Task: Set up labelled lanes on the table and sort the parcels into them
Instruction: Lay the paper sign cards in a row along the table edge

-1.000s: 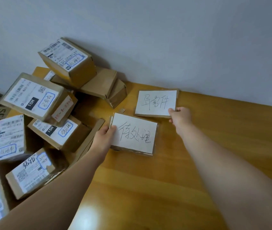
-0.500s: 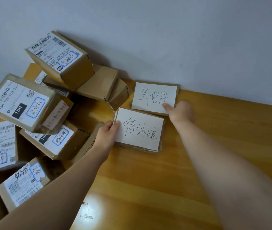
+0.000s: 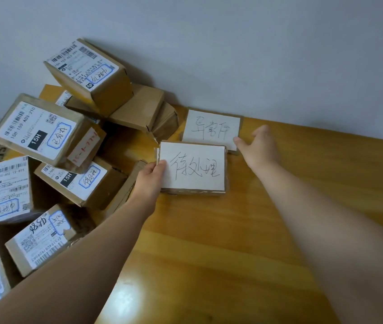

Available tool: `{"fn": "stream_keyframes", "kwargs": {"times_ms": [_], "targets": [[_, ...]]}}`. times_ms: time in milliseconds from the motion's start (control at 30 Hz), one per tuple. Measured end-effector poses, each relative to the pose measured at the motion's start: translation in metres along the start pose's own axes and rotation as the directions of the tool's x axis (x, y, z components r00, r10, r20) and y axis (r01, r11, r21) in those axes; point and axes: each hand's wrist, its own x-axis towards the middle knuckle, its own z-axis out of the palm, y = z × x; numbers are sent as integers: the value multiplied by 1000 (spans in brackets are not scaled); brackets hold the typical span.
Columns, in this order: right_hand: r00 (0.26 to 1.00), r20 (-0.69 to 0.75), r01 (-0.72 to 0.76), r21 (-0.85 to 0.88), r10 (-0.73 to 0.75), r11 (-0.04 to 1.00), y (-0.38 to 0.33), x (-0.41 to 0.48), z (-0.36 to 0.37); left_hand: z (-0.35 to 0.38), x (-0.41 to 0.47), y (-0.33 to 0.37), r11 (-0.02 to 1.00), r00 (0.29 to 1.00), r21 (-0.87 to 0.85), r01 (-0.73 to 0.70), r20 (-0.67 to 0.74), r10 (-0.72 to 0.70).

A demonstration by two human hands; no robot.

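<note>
Two handwritten lane cards lie on the wooden table (image 3: 232, 242). The near card (image 3: 193, 168), white paper on cardboard, is pinched at its left edge by my left hand (image 3: 150, 177). The far card (image 3: 211, 129) rests against the wall. My right hand (image 3: 257, 146) is at that card's lower right corner, fingers spread, thumb tip touching the corner and holding nothing. Several brown parcels with white shipping labels are heaped on the left, among them a top box (image 3: 90, 71) and a large tilted box (image 3: 43, 129).
A grey wall (image 3: 232, 54) bounds the table's far edge. The parcel heap (image 3: 80, 183) fills the table's left side up to my left forearm. Bare wood stretches right of the cards and toward me.
My right hand has let go of the far card and opened its fingers beside it. The near card has shifted slightly under my left hand.
</note>
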Motion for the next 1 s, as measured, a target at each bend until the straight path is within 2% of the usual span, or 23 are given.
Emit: {"fn": "stream_keyframes", "kwargs": {"times_ms": [133,367,600,800,1000], "targets": [[999,-9,34,-8,-34,999,19,-24,-25,9,-18,4,1000,999,-13,-25,34,25],[992,118,23,202,-47,979,49,-67,-54,30,-68,15,995,994,-9,-100,35,101],[966,249,-49,429,-66,902,75,-105,-88,62,-125,12,987,992,-104,-126,-16,125],[966,250,-89,574,-71,814,108,-115,-117,95,-160,4,977,986,-136,-167,-23,165],[951,301,-133,595,-66,792,138,-119,-142,123,-184,0,969,981,-157,-192,-16,192]]}}
